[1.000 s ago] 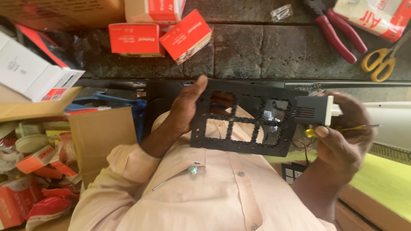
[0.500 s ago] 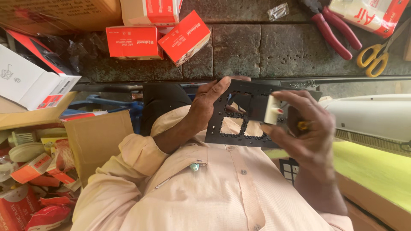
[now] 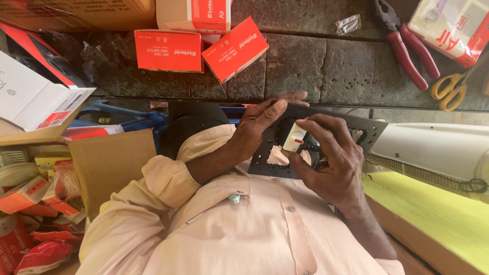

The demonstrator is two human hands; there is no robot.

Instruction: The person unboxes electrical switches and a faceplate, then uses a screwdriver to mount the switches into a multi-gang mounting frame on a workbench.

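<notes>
Two hands meet over the chest; left hand [image 3: 257, 135] grips the black frame [image 3: 368, 131] to steady it; right hand [image 3: 328, 165], at three o'clock, pinches a white switch [image 3: 294, 138] against one opening.

The frame plate [image 3: 326, 140] sits at the picture's centre, between the left hand [image 3: 257, 130] at its nine o'clock and the right hand [image 3: 331, 163] at its five. A switch module [image 3: 294, 138] rests in the plate. Boxes [image 3: 204, 46] lie at eleven o'clock, pliers [image 3: 405, 48] and scissors [image 3: 451, 89] at two.
</notes>
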